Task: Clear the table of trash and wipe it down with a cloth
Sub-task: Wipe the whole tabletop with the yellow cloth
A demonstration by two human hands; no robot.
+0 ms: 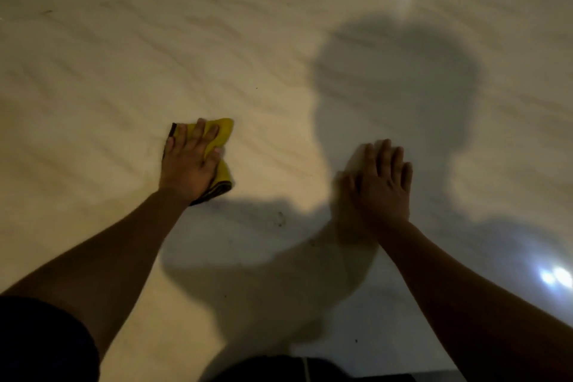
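The cloth (224,133) is bright yellow with black trim along its edges. The counter (124,56) under it is glossy cream-beige, crossed by faint wavy grey-brown veins. Right of the cloth spreads a soft grey shadow (393,87); just below and right of the cloth sit tiny dark specks (280,220).

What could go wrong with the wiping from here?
1. The cloth under the left hand is bunched small, so strips of the table may go unwiped.
2. Dark specks lie nearer the person than the cloth and could be missed.
3. The right hand, seemingly flat on the glossy table, may leave smears.
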